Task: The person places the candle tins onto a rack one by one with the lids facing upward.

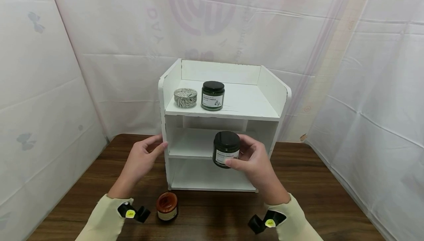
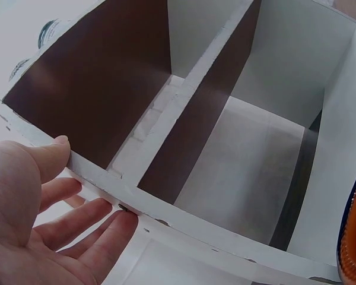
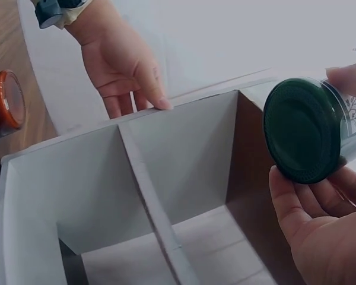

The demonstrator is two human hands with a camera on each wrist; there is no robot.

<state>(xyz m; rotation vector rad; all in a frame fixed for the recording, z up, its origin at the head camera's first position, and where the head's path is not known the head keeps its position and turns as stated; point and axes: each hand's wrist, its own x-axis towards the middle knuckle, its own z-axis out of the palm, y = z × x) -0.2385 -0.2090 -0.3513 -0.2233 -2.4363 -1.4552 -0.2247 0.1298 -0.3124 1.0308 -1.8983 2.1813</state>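
A white shelf unit (image 1: 225,123) stands on the brown table (image 1: 314,193). The left hand (image 1: 140,160), fingers straight and together, presses its left wall at nine o'clock. The right hand (image 1: 256,162) grips a dark green jar (image 1: 226,149) before the middle shelf, apparently not resting on it. At six o'clock sits an orange jar (image 1: 167,206).

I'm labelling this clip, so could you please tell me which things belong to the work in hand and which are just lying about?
In hand:
- dark jar, held by the right hand in front of the middle shelf
- white shelf, its side touched by the left hand

Lying about:
- patterned tin and second dark jar, on top
- amber jar, on the table
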